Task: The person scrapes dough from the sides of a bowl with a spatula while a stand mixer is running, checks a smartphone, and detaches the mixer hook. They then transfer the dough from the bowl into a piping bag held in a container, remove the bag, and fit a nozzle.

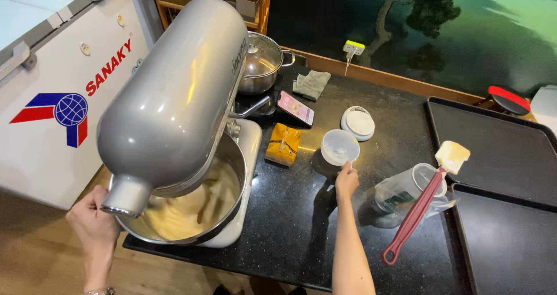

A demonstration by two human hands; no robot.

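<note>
Nearest the lens, the grey stand mixer (174, 92) fills 10 o'clock, head down over its steel bowl (229, 213) of pale batter (174, 216); judged heavy and rigid, best steadied low at the bowl rim or base, not by the smooth glossy head, which looks slippery. Left hand (93, 222) at 8 o'clock is wrapped around the front of the mixer by the bowl edge, grip closed on it. Black bench (290, 225) carries everything. Dark baking trays (499, 150) lie at 3 o'clock, stiff and flat. Red-handled spatula (420, 205) with a pale blade rests across a clear measuring jug (406, 193) at 4 o'clock. Small white plastic cup (340, 147) near centre: light, thin-walled, likely easy to tip, so pinch at the rim. Right hand (347, 180) does just that, fingertips together on the near rim or a small handle; exact contact too small to tell. Orange packet (283, 144) just left of cup.
</note>
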